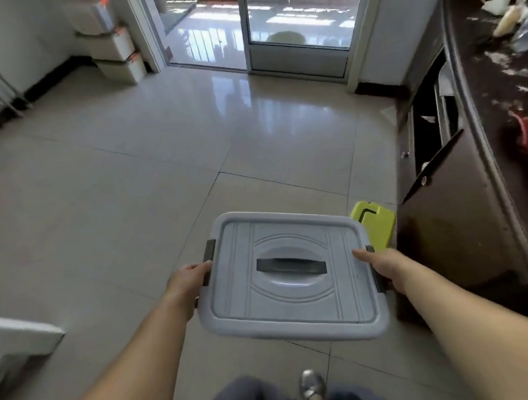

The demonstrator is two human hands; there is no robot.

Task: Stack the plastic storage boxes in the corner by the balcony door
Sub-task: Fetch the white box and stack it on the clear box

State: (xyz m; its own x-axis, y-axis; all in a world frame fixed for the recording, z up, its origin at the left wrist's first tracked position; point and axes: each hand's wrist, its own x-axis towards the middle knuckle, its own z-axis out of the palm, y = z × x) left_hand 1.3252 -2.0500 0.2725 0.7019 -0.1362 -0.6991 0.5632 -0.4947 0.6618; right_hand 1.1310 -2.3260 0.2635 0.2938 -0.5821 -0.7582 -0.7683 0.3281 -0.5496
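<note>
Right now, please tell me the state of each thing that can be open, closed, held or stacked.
Grey box: lid on, carried by both sides above the floor.
Left hand: grips the box's left edge.
Right hand: grips the box's right edge.
Stack: three boxes piled in the corner.
Balcony door: partly open.
Cabinet door: open.

Bare floor (156, 151) ahead; dark cabinet (450, 231) crowds the right
</note>
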